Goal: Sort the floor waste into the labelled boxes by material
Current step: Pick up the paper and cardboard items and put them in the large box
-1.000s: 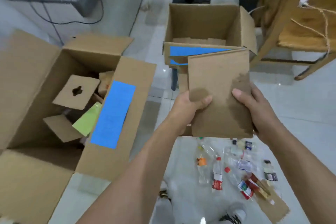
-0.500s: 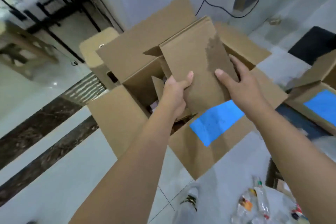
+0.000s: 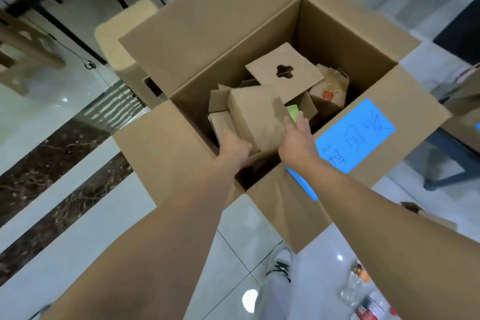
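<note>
Head view: card sheet (image 3: 255, 118) lies inside the open box (image 3: 181, 65), atop the other cardboard scraps, directly ahead of both hands. Its long axis runs near to far, tilted slightly left. Left hand (image 3: 233, 144) grips the near left corner; right hand (image 3: 296, 138) rests flat along the right edge, fingers loosely spread rather than clamped. Both sit equally close, one at each side. Blue label (image 3: 355, 135) marks the near right flap. Half a second ago the sheet was held up above the box rim; now it is down among the contents. Judgement: release is next. Bottles (image 3: 355, 286) remain on the floor, near right.
</note>
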Demonstrator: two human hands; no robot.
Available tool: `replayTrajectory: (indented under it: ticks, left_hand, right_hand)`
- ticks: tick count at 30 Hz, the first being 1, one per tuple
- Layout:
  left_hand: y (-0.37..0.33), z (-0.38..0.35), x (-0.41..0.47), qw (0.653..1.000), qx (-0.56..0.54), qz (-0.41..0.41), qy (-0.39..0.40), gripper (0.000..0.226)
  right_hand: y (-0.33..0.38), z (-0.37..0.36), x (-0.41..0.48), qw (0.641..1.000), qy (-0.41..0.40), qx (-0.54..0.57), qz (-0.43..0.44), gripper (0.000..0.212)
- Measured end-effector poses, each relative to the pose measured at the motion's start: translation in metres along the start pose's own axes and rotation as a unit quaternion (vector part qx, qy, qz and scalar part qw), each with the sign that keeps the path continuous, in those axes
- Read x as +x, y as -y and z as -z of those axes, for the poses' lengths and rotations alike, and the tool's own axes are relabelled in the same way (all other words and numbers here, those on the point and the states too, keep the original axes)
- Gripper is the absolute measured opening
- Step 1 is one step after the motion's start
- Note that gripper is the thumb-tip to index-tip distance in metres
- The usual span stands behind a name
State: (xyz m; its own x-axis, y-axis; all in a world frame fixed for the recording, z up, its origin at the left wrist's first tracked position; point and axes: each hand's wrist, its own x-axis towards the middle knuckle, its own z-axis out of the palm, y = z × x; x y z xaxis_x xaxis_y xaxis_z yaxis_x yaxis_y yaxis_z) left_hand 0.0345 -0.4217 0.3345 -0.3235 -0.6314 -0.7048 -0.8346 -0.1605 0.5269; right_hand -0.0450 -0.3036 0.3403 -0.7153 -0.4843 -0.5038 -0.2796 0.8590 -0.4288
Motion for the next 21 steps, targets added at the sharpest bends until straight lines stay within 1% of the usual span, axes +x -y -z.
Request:
replayTrajectory:
  ticks: [1, 3, 4, 5, 6, 8, 9, 10, 11, 13, 15, 18, 21]
  left_hand:
    - [0.003, -0.007, -0.001, 0.997, 0.08, -0.011, -0.002, 0.089]
    - [0.018, -0.022, 0.0, 0.976, 0.217, -0.027, -0.002, 0.084]
    - [0.024, -0.029, 0.0, 0.967, 0.253, -0.037, -0.004, 0.077]
    - [0.027, -0.034, -0.001, 0.964, 0.26, -0.054, -0.013, 0.069]
    - [0.029, -0.04, -0.001, 0.966, 0.242, -0.081, -0.037, 0.061]
    - [0.029, -0.05, -0.004, 0.974, 0.158, -0.138, -0.09, 0.048]
    - [0.026, -0.055, -0.009, 0.978, 0.101, -0.154, -0.102, 0.043]
    - [0.022, -0.059, -0.014, 0.982, 0.041, -0.155, -0.096, 0.041]
    - [0.016, -0.064, -0.02, 0.985, -0.02, -0.151, -0.076, 0.04]
    - [0.001, -0.076, -0.032, 0.98, -0.117, -0.159, -0.029, 0.037]
    - [-0.016, -0.093, -0.044, 0.971, -0.164, -0.173, 0.024, 0.034]
    - [-0.035, -0.132, -0.069, 0.956, -0.199, -0.18, 0.116, 0.03]
    - [-0.04, -0.189, -0.111, 0.947, -0.155, -0.174, 0.223, 0.031]
  right_hand:
    - [0.001, -0.001, 0.001, 1.0, 0.006, -0.009, -0.002, 0.069]
    - [0.002, -0.006, -0.003, 0.998, 0.051, -0.012, 0.02, 0.056]
    - [0.002, -0.008, -0.006, 0.997, 0.074, 0.005, 0.037, 0.051]
    - [0.001, -0.009, -0.011, 0.995, 0.087, 0.026, 0.05, 0.049]
    - [-0.002, -0.01, -0.015, 0.993, 0.091, 0.055, 0.055, 0.047]
    - [-0.011, -0.008, -0.022, 0.989, 0.076, 0.121, 0.035, 0.046]
    - [-0.016, -0.004, -0.025, 0.986, 0.064, 0.151, 0.02, 0.046]
    - [-0.022, 0.0, -0.026, 0.982, 0.052, 0.18, 0.003, 0.046]
    - [-0.029, 0.004, -0.027, 0.977, 0.037, 0.211, -0.009, 0.046]
    - [-0.046, 0.015, -0.029, 0.964, -0.007, 0.264, -0.019, 0.044]
    - [-0.07, 0.028, -0.034, 0.951, -0.061, 0.302, -0.037, 0.042]
    - [-0.121, 0.046, -0.048, 0.92, -0.133, 0.361, -0.081, 0.04]
    - [-0.182, 0.063, -0.078, 0.872, -0.185, 0.43, -0.147, 0.038]
